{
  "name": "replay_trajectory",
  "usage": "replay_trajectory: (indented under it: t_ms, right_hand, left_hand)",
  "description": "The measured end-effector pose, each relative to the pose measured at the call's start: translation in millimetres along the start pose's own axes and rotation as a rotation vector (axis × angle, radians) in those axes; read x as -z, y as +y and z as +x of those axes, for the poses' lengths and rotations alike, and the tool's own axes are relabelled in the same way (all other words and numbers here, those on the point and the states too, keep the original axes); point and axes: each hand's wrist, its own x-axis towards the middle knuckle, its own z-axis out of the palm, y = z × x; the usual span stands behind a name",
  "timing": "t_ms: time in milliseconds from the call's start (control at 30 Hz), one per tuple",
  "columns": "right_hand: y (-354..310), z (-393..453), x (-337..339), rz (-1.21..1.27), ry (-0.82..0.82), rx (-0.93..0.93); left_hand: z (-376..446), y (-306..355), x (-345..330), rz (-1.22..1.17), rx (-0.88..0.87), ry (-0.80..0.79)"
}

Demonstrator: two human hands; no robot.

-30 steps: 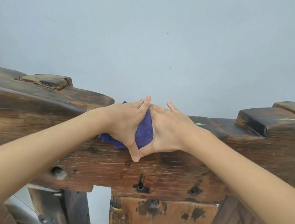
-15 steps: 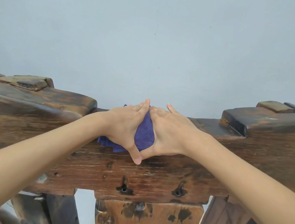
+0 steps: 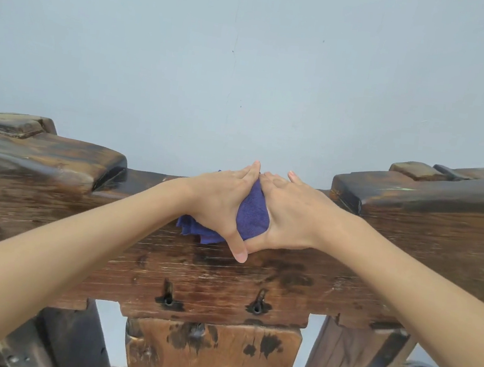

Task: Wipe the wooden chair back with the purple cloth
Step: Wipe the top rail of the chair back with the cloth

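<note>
Hands work together on the top rail of the wooden chair back point(image 3: 224, 275). The purple cloth point(image 3: 253, 215) lies bunched on the low middle part of the rail, probably so both palms can push it with even force. The left hand point(image 3: 217, 204) and the right hand point(image 3: 290, 216) lie flat on it, fingers stretched and not curled, thumbs meeting below. Both arms reach forward, nearly straight, wrists low.
</note>
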Motion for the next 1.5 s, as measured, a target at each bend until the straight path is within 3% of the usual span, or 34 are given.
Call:
replay_trajectory:
  t_ms: [567,667,734,801,867,901,967,1067,1234,1501]
  right_hand:
    - [39,-47,8,-0.376,0.013,-0.067]
    - [44,-64,15,-0.283,0.028,-0.032]
    - [47,-80,16,0.012,0.174,-0.015]
    - [49,-101,9,0.266,0.518,-0.149]
    - [49,-116,0,0.356,0.784,-0.381]
    - [48,-121,-4,0.378,0.793,-0.507]
    - [47,-126,-12,0.461,0.606,-0.660]
    - [41,-125,-17,0.728,0.425,-0.689]
    - [41,-117,-15,0.798,0.558,-0.645]
    - [66,-110,20,0.603,0.744,-0.537]
  left_hand:
    - [38,51,6,-0.041,-0.066,-0.077]
    - [35,53,25,-0.340,-0.084,-0.206]
    - [37,50,40,-0.540,-0.107,-0.275]
    - [43,48,47,-0.622,-0.039,-0.177]
    - [59,48,48,-0.692,0.038,-0.069]
    - [65,52,46,-0.710,0.046,-0.048]
    - [76,62,40,-0.606,0.043,-0.030]
    - [90,76,33,-0.381,0.028,-0.072]
    - [92,69,43,-0.382,-0.034,0.025]
    - [93,51,51,-0.703,-0.108,0.462]
